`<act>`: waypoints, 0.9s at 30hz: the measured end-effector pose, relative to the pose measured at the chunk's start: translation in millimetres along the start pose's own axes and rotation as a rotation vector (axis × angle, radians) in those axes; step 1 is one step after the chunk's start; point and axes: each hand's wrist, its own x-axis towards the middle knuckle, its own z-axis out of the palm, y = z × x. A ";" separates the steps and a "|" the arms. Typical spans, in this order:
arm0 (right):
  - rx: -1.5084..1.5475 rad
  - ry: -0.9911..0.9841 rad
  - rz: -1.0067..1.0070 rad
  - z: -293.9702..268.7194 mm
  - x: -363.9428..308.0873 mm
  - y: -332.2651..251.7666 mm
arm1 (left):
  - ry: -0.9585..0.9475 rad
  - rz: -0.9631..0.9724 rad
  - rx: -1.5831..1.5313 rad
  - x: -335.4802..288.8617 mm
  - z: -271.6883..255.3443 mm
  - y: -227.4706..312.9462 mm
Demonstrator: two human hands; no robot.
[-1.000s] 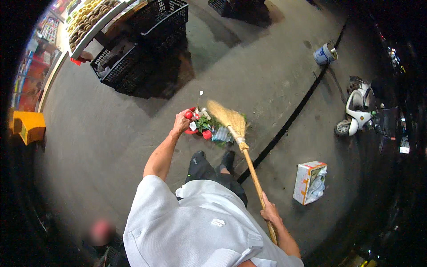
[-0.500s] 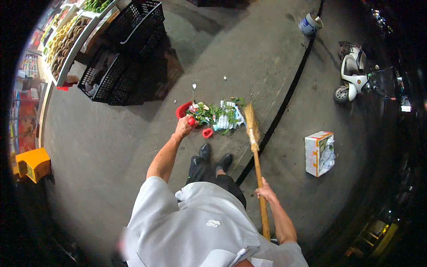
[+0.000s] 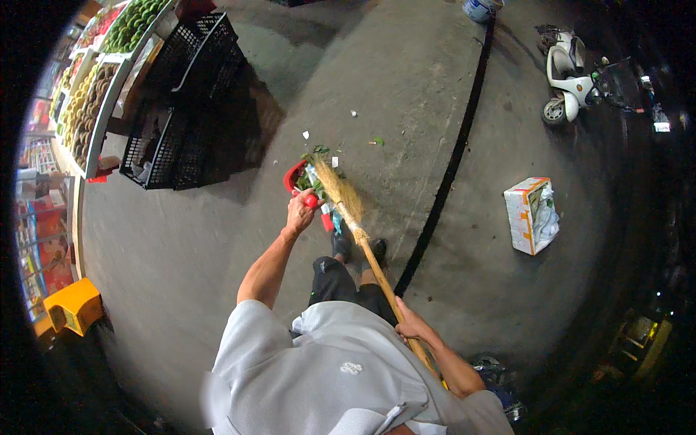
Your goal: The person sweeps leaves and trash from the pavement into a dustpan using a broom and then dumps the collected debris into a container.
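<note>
My left hand (image 3: pixel 298 213) is closed round the red-ended handle of a red dustpan (image 3: pixel 292 176), which rests on the ground ahead of my feet. Wrapped round the wooden handle of a straw broom (image 3: pixel 378 272) is my right hand (image 3: pixel 412 325). The broom's bristles (image 3: pixel 338 190) slant across the dustpan's right side and hide much of the litter there. Green leaves (image 3: pixel 320 149) show at the dustpan's far edge. A red piece of litter (image 3: pixel 328 222) lies by its near side, close to my shoes.
Black plastic crates (image 3: pixel 181 109) stand at the left beside a fruit stand (image 3: pixel 87 109). A yellow box (image 3: pixel 75 306) sits at the lower left. To the right are a white foam box (image 3: pixel 523 216) and a white scooter (image 3: pixel 573 81). Small scraps (image 3: pixel 354 113) dot the floor.
The broom has swept left from the right side of the litter pile to the dustpan, bringing leaves and scraps together there. My right hand has moved left and slightly down. The left still grips the dustpan.
</note>
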 end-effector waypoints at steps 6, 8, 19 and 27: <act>-0.357 0.153 -0.063 3.2 -1.7 54.2 | 0.065 -0.052 -0.169 -3.5 -19.0 34.2; -0.401 0.268 -0.158 5.5 -7.2 79.3 | 0.106 -0.058 -0.262 -9.1 -27.5 29.4; -0.011 0.225 -0.065 -54.2 -70.5 182.5 | 0.196 0.047 -0.401 -29.2 6.1 131.7; -0.055 0.504 -0.231 -57.3 -107.2 317.4 | 0.043 0.149 -0.634 -41.4 95.9 281.4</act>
